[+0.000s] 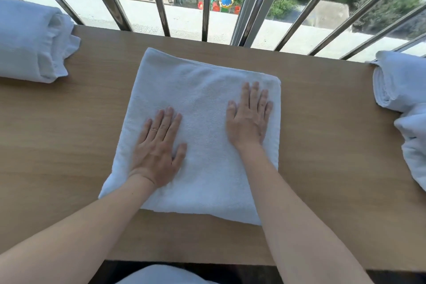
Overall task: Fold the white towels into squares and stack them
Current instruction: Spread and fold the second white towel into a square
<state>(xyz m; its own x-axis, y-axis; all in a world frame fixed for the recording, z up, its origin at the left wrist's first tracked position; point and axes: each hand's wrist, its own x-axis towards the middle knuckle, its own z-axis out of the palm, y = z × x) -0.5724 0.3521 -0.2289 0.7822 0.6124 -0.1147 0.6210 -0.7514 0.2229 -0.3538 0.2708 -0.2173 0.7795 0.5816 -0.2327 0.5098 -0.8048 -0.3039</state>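
folded towel (pixel 202 127) lies mid-table (pixel 322 145), far edge close to window-side edge. left hand (pixel 156 147) and right hand (pixel 249 117) press flat on it, fingers straight, slightly apart, gripping nothing. towel near-square already; long axis runs roughly near-to-far, top skewed slightly left. likely smoothing last fold. left: stacking. bundled towels at far left corner (pixel 32 41) and right edge (pixel 405 104) look unfolded, though hard to tell.

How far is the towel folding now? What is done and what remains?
Done: the middle towel lies folded, nearly square, on the table. In hand: the left hand and right hand press it flat. Left: stacking it, and folding the rumpled towels at the right edge. Whether the left bundle is finished, I cannot tell.
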